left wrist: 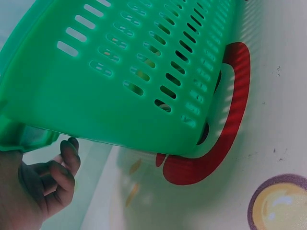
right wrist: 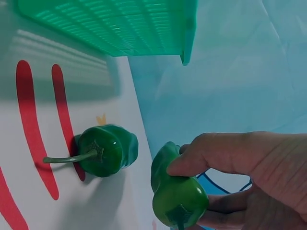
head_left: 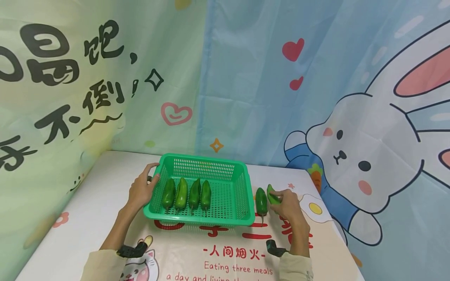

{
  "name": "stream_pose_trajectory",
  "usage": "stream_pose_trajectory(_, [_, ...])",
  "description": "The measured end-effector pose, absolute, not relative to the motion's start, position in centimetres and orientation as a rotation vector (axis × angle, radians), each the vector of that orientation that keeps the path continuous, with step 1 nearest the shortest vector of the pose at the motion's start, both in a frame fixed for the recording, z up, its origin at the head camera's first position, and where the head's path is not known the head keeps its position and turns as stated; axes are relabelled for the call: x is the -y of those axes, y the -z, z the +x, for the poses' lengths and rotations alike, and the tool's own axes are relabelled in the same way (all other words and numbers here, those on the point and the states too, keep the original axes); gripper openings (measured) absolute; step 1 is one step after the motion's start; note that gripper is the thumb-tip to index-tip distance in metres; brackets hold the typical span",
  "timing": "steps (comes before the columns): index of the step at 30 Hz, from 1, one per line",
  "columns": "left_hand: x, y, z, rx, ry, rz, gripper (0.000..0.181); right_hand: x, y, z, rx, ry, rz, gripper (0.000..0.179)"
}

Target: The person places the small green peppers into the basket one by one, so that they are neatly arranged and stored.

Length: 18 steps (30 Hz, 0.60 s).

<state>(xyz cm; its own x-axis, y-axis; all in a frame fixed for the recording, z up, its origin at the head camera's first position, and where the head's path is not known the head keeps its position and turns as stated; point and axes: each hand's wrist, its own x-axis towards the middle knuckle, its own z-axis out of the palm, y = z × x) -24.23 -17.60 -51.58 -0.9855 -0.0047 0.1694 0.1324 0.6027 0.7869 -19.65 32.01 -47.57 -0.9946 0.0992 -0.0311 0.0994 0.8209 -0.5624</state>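
A green plastic basket (head_left: 225, 218) stands on the table with several green peppers (head_left: 181, 194) lying side by side in its left half. At its left end, my left hand (head_left: 141, 189) holds the rim; the left wrist view shows curled fingers (left wrist: 64, 184) beside the basket's outer wall. Right of the basket, my right hand (head_left: 289, 205) pinches a green pepper (right wrist: 180, 203) between thumb and fingers. Another green pepper (head_left: 261, 201) lies on the table between the basket and that hand, its stem pointing toward me.
The white and beige printed table cover (head_left: 225, 253) carries red characters and English words. Behind the table hangs a printed cloth (head_left: 242, 97) with hearts and a rabbit, close past the table's back edge. A fried egg print (head_left: 315, 208) shows right of my right hand.
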Motion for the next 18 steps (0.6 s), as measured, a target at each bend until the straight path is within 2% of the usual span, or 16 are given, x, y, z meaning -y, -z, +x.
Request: stream_pose_trajectory(18, [17.61,51.68,-24.43,2.671,1.321,-0.103,0.050,-31.42,46.62,-19.50,-3.052,0.925,0.098,0.056])
